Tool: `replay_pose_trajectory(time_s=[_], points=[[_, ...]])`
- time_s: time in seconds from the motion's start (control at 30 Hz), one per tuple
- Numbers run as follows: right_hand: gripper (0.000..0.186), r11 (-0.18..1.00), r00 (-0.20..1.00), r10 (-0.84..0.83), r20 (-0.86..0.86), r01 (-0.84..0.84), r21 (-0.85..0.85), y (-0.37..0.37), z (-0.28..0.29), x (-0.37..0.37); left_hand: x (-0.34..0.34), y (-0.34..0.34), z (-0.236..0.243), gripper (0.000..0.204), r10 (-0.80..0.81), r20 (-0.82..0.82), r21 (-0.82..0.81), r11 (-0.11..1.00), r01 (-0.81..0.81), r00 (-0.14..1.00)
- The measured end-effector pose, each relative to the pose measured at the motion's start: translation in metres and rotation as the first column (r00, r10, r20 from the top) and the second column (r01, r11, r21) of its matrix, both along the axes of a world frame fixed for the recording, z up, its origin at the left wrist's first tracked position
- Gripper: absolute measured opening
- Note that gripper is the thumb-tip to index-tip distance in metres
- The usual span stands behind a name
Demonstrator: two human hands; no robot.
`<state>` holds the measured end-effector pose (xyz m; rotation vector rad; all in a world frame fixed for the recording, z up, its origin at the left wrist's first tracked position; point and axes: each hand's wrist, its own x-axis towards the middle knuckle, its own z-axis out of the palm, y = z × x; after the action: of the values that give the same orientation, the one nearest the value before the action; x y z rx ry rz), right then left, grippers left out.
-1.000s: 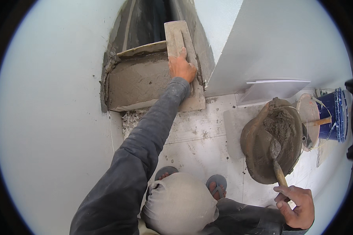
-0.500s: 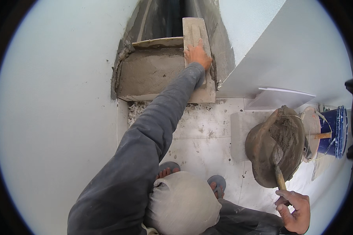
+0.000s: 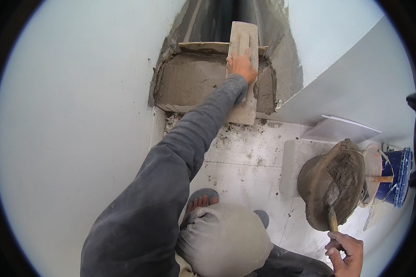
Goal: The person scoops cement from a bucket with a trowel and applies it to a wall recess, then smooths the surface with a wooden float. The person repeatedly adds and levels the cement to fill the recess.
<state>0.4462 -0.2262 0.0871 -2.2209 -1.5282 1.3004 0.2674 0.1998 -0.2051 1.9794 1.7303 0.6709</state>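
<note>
With its fingers closed on the grip, my left hand (image 3: pixel 243 67) presses a long, pale plastering float (image 3: pixel 243 115) onto wet grey mortar (image 3: pixel 189 83). The mortar covers a low ledge set in a wall opening, and it shows on both sides of the float. At the lower right, my right hand (image 3: pixel 346 254) is closed round the wooden handle of a small trowel (image 3: pixel 332 217). The trowel's mortar-coated blade rests inside a rubbery, misshapen bucket (image 3: pixel 313 184) partly filled with mortar.
A thin board (image 3: pixel 203 46) stands along the ledge's far edge. White floor tiles (image 3: pixel 235 184) carry mortar specks. Beside the mortar bucket are a pale block (image 3: pixel 290 166), a blue bucket (image 3: pixel 397 177) and a white sheet (image 3: pixel 342 128) leaning on the wall.
The float in my left hand has slid left from the ledge's right end, uncovering mortar there. My view has shifted slightly. My right hand still holds the trowel in the bucket.
</note>
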Motion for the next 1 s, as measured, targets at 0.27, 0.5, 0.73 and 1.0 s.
replay_pose_trajectory(time_s=[0.27, 0.5, 0.73, 1.0], points=[[0.033, 0.999, 0.999, -0.048, -0.023, 0.048, 0.019, -0.001, -0.001, -0.001, -0.034, 0.006, -0.004, 0.069, 0.005, -0.047, 0.024, 1.000, -0.004, 0.999], [0.034, 0.999, 0.999, -0.029, -0.014, 0.029, 0.015, 0.003, 0.001, -0.004, -0.073, 0.008, -0.007, 0.072, -0.008, -0.131, -0.073, 0.997, -0.001, 0.991], [0.035, 1.000, 1.000, -0.017, -0.025, 0.017, 0.010, 0.001, 0.002, -0.008, -0.112, 0.021, -0.013, 0.069, -0.026, -0.115, 0.079, 0.996, 0.035, 0.993], [0.035, 1.000, 0.999, -0.011, -0.043, 0.011, 0.014, -0.001, 0.004, -0.007, -0.153, 0.027, -0.017, 0.069, -0.002, -0.145, 0.194, 0.981, 0.030, 0.989]])
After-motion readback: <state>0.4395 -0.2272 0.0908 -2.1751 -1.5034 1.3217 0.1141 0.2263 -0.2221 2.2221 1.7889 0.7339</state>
